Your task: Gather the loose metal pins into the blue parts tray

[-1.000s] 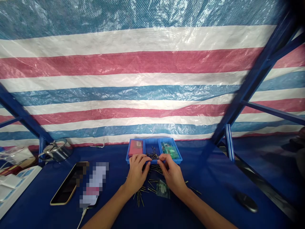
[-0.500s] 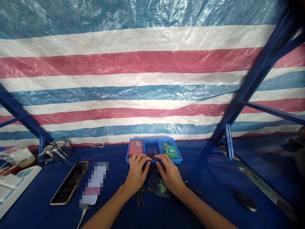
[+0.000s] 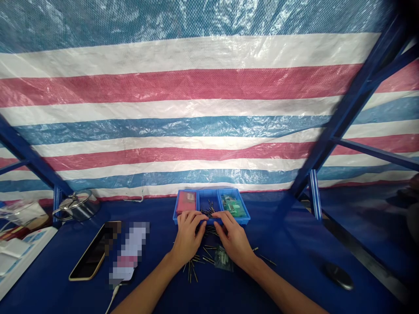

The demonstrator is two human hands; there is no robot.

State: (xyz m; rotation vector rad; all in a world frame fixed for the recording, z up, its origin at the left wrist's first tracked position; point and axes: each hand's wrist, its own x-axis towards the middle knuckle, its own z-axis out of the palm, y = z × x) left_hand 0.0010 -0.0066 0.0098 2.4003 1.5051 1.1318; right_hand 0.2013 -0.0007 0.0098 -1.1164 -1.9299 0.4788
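My left hand (image 3: pixel 188 231) and my right hand (image 3: pixel 233 235) meet at the front wall of a blue three-compartment tray (image 3: pixel 248 216). Fingers of both hands bend over the middle compartment's front rim, with the thumbs below on the near side, closed on it. Inside that compartment lie slender dark metal pieces (image 3: pixel 211 205) that look like drill bits. A pink packet (image 3: pixel 186 202) fills the left compartment, and green-looking packets (image 3: pixel 233 205) the right one. More slender metal pieces (image 3: pixel 192 268) lie scattered between and around my forearms, beside a small clear bag (image 3: pixel 223 259) of pale pieces.
To the left lie a phone (image 3: pixel 93 253), a second, blurred-out phone (image 3: pixel 129 253) with a white cable, and a metal cup (image 3: pixel 81 205). A white power strip (image 3: pixel 29 253) is at the far left. A black mouse-like object (image 3: pixel 338 275) rests at right. Striped sheeting (image 3: pixel 196 87) hangs behind.
My hands and the tray stay where they were. At the far right edge, a blurred dark shape beyond the table has shifted slightly.
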